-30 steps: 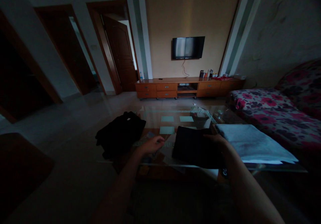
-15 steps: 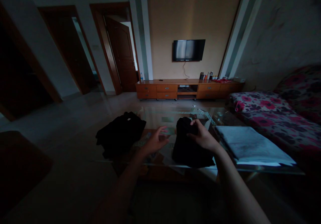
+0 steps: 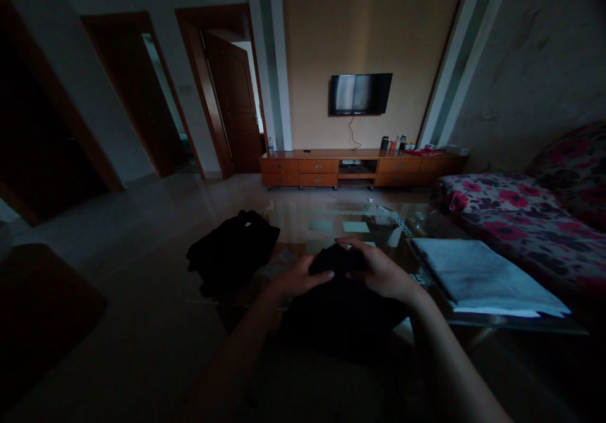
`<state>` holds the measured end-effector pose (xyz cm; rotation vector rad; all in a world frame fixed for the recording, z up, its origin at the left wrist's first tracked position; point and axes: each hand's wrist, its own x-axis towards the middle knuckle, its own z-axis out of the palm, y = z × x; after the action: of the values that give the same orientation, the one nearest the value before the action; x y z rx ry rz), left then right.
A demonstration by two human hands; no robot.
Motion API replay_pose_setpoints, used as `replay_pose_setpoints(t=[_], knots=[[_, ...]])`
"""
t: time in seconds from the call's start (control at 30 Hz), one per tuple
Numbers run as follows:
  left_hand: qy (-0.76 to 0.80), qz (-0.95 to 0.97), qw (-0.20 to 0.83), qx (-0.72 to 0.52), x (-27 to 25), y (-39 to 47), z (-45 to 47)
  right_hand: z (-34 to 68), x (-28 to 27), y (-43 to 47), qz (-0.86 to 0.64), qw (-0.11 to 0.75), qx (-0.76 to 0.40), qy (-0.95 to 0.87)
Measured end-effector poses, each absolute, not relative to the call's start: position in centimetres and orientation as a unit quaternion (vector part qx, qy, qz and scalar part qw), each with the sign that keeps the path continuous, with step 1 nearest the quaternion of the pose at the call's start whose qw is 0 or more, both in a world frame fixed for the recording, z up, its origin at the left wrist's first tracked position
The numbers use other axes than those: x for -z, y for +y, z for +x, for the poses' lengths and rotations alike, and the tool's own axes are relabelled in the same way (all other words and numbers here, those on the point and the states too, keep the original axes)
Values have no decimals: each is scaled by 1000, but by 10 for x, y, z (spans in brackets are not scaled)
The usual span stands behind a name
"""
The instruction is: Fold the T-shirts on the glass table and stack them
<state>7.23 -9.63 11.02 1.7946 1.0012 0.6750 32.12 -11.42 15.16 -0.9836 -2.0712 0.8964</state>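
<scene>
A black garment (image 3: 343, 309) lies in front of me at the near edge of the glass table, its top end bunched up; its exact kind is hard to make out in the dark. My left hand (image 3: 305, 278) grips the left side of that top end, thumb laid over the cloth. On the opposite side my right hand (image 3: 381, 270) pinches the same end, thumb on the near face and fingers over the back. To the left sits another black garment (image 3: 231, 252), loosely folded, with a small white label showing.
A flat, pale grey-blue folded cloth (image 3: 483, 278) rests at the right of the glass table (image 3: 326, 205). Beyond it stands a flower-patterned sofa (image 3: 511, 199). A low wooden cabinet (image 3: 317, 165) runs along the far wall under a television (image 3: 361, 95).
Both hands have closed on the top end of the black garment, and that end has come nearer to me. My left hand was apart from it before. The view has shifted slightly.
</scene>
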Motion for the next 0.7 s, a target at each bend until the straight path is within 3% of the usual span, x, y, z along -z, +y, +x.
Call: replay_pose_setpoints(t=[0.33, 0.7], knots=[[358, 756, 424, -347, -104, -96, 89, 313, -154, -129, -389, 371, -183, -823], [356, 759, 436, -327, -97, -95, 91, 310, -146, -120, -402, 336, -217, -824]])
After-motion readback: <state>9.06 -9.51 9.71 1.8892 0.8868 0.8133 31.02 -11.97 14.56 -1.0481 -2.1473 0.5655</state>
